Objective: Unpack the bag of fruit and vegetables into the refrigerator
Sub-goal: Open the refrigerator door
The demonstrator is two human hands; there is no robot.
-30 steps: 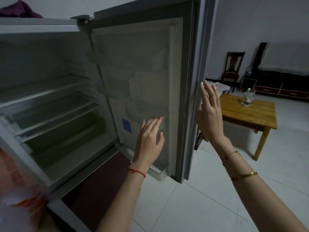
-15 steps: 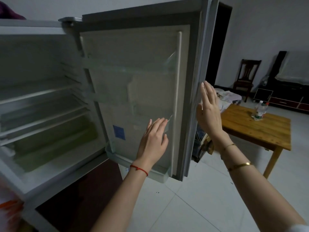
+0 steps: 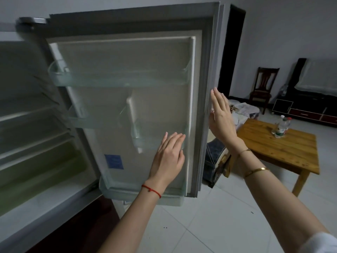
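The refrigerator point(image 3: 31, 128) stands open at the left, its wire and glass shelves bare. Its door point(image 3: 131, 57) swings out in front of me, showing clear door bins. My left hand point(image 3: 168, 157) lies flat, fingers together, against the door's inner face near a lower clear bin. My right hand point(image 3: 221, 119) is held flat and upright beside the door's outer edge; whether it touches the edge I cannot tell. Neither hand holds anything. No bag of fruit or vegetables is in view.
A wooden table point(image 3: 284, 148) with two plastic bottles point(image 3: 281, 126) stands to the right on the white tiled floor point(image 3: 209, 221). Behind it are a dark chair point(image 3: 264, 86) and a low dark cabinet point(image 3: 308, 108). A patterned bundle point(image 3: 216, 161) sits behind the door.
The door has swung further open toward me, showing more of its inner face. The view has shifted right. Both hands keep their flat pose at the door.
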